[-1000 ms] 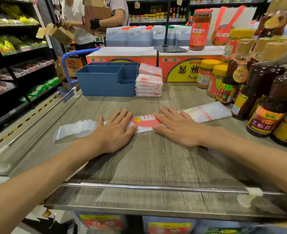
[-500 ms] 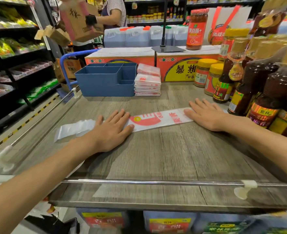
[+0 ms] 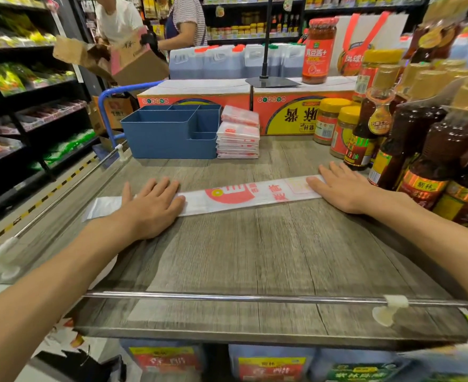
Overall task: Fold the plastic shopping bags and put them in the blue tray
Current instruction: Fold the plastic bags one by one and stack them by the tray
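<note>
Across the middle of the frame, a white plastic shopping bag with red print [image 3: 244, 195] lies flattened into a long strip, the left hand [image 3: 147, 205] and right hand [image 3: 343, 188] spread flat on its ends. It looks unfinished; folded bags [image 3: 238, 135] stack beside the blue plastic compartment tray [image 3: 169, 139].

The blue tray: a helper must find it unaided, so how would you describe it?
On the wooden shelf top, look to the far left corner. The blue tray stands there, touching a stack of folded bags; it alone is plain blue plastic with open compartments.
</note>
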